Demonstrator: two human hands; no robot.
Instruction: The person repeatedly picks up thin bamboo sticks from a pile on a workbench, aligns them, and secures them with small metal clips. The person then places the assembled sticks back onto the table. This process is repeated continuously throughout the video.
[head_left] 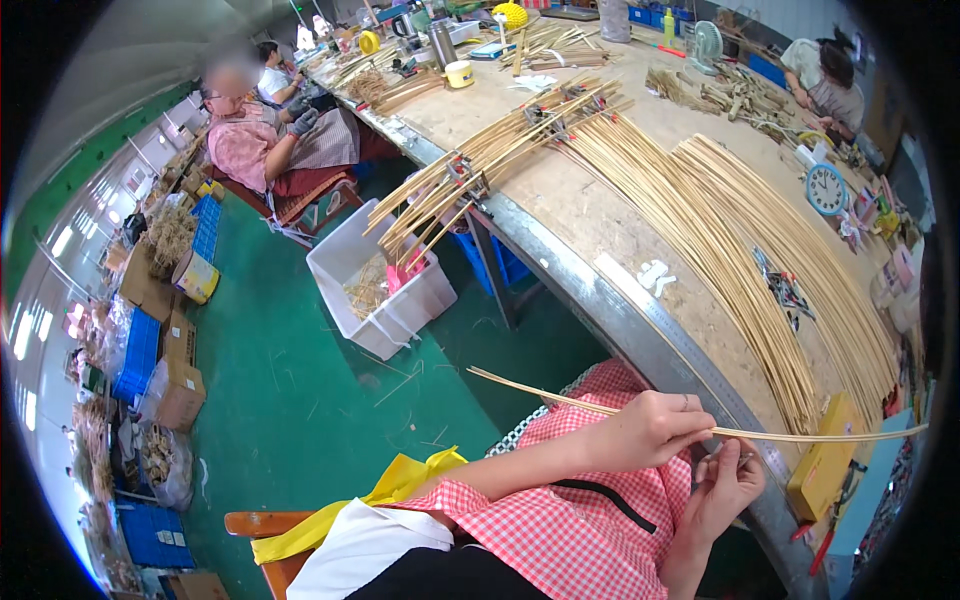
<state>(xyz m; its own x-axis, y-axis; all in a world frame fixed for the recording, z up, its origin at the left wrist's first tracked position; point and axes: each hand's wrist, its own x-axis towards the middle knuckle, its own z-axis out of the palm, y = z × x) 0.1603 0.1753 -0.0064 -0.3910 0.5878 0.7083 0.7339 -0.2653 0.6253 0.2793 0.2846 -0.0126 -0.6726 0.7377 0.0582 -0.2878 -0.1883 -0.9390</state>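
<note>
A thin bundle of pale bamboo strips (820,436) crosses in front of my lap, its left end split apart and its right end reaching over the table edge. My left hand (660,428) is closed around the strips, fingertips pinching them. Just below and to the right, my right hand (727,484) has its fingers bent together close under the strips. A small greyish thing seems to show at its fingertips, too small to name. My lap is covered by a red-and-white checked apron (590,490).
Long bamboo strips (690,230) lie across the worktable (600,225), with small clips (783,285) on them. Clipped strip bundles (500,140) overhang the left edge. Below stands a white bin (350,255). A yellow box (828,455) lies at right; co-workers (245,140) sit further off.
</note>
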